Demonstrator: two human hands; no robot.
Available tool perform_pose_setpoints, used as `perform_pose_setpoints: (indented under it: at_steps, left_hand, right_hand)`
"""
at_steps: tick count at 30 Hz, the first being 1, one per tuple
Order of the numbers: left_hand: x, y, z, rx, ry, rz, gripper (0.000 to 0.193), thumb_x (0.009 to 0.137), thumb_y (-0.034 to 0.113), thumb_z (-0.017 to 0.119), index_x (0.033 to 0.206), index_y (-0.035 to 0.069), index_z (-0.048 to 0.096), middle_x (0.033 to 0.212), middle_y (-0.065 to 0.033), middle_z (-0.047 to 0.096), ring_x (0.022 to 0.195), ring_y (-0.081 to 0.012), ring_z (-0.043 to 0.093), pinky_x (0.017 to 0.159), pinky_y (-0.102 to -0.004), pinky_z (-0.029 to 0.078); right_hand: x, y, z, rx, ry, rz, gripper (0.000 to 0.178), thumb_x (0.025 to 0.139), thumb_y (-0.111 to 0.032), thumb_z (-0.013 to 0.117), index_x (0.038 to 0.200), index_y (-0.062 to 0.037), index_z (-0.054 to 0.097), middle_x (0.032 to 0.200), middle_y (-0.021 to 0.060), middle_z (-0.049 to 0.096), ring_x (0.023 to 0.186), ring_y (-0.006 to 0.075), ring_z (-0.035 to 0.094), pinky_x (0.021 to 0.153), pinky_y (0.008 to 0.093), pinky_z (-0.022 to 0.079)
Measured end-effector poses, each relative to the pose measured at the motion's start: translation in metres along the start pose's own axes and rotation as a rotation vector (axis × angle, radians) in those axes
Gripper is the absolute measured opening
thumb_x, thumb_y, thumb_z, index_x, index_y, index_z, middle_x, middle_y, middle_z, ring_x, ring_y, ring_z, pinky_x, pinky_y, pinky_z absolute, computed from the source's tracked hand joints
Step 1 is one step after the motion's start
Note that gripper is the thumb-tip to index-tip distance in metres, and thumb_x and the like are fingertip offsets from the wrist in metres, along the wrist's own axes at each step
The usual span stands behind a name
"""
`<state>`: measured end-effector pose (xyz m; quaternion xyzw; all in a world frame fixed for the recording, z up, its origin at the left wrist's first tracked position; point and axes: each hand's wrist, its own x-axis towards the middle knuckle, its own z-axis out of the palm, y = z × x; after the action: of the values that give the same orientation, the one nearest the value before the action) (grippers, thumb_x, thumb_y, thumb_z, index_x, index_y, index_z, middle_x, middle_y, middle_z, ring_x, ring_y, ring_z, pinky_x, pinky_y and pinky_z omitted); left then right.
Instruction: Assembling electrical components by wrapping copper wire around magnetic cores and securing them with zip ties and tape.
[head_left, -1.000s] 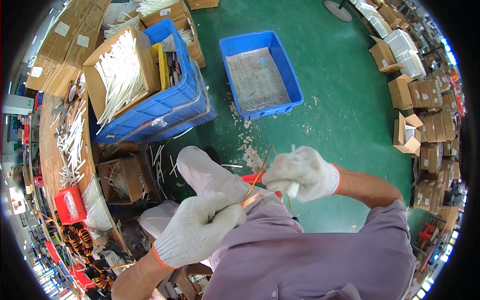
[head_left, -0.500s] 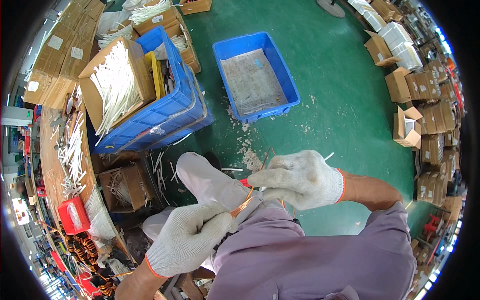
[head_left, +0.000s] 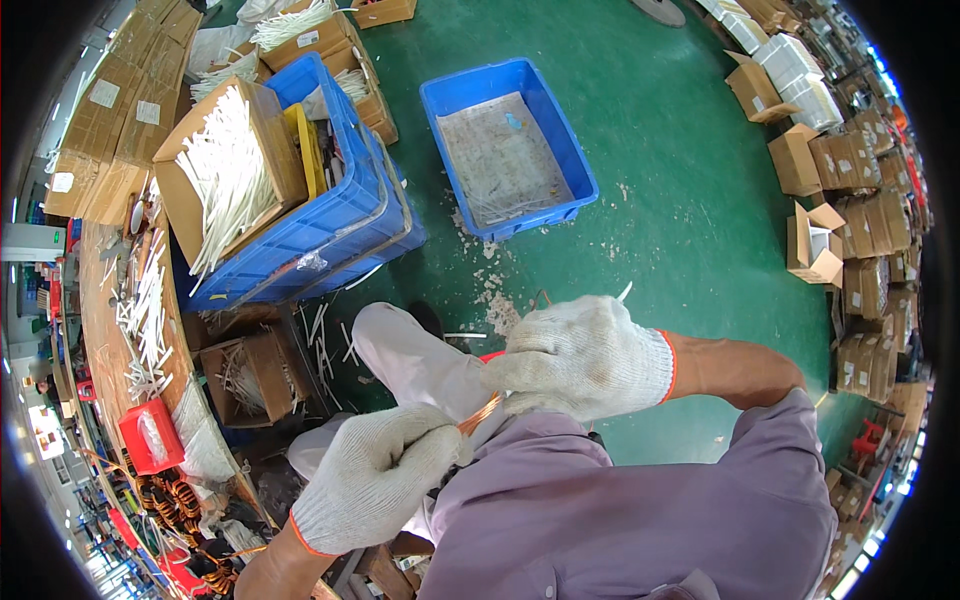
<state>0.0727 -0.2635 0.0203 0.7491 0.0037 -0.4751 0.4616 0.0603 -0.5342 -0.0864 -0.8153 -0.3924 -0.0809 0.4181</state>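
Note:
Both of my hands wear white knit gloves with orange cuffs. My left hand [head_left: 385,470] is closed in a pinch on a short bundle of bare copper wires [head_left: 481,413], low in front of my lap. The wires run up to the fingertips of my right hand [head_left: 585,355], which is closed around them. A red piece [head_left: 491,356] peeks out beside the right fingers; its kind is hidden. A thin white piece like tubing [head_left: 625,291] sticks up behind the right knuckles, and a thin wire loop [head_left: 541,297] shows above that hand.
On the green floor ahead stands a shallow blue bin [head_left: 590,190]. At left, a cardboard box of white tubes [head_left: 283,150] sits on blue crates [head_left: 340,250]. A wooden workbench [head_left: 105,300] holds loose tubes, a red bin [head_left: 150,437] and wound coils [head_left: 165,500]. Cartons [head_left: 865,230] line the right side.
My right hand has moved slightly left and down, closer to the left hand, and covers more of the wires and red piece. The white piece now points more upward. My left hand stays put.

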Motion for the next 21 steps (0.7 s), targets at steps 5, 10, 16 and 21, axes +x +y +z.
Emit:
perform_pose_setpoints:
  at_steps: [5,10,16,21]
  left_hand:
    - [0.002,0.001,0.001,0.011,0.008,0.007,0.023,0.104,0.012,0.061,0.096,-0.005,0.075,0.081,-0.0023,0.071,0.073,-0.0043,0.057,0.063,-0.0258,0.046]
    - [0.003,0.0,0.001,0.021,0.025,0.019,0.023,0.104,0.012,0.062,0.098,-0.006,0.075,0.081,-0.0015,0.071,0.072,-0.0049,0.058,0.063,-0.0259,0.047]
    - [0.007,-0.011,0.005,0.085,0.078,0.075,0.021,0.104,0.012,0.065,0.106,-0.006,0.073,0.079,-0.0104,0.071,0.068,-0.0116,0.061,0.063,-0.0314,0.049]
    - [0.008,-0.016,0.003,0.143,0.158,0.123,0.032,0.101,0.014,0.07,0.124,-0.007,0.063,0.079,-0.0224,0.07,0.068,-0.0226,0.07,0.061,-0.039,0.052]
  right_hand:
    - [0.006,-0.003,0.002,0.015,-0.001,-0.018,0.038,0.088,-0.028,0.088,0.118,-0.0073,0.076,0.089,0.0086,0.067,0.074,0.0272,0.07,0.059,0.0377,0.055]
    - [0.016,-0.009,-0.001,-0.011,-0.083,-0.038,0.037,0.09,-0.031,0.086,0.117,-0.0074,0.076,0.089,0.007,0.068,0.074,0.0233,0.072,0.054,0.0342,0.054]
    - [0.022,-0.012,0.02,0.039,-0.114,-0.002,0.071,0.091,-0.035,0.084,0.15,-0.0052,0.06,0.096,0.007,0.076,0.071,0.0242,0.075,0.052,0.0328,0.057]
    - [0.028,-0.016,0.027,0.012,-0.179,0.005,0.091,0.091,-0.035,0.084,0.163,0.0024,0.043,0.097,0.0077,0.077,0.068,0.0246,0.076,0.052,0.0328,0.057]
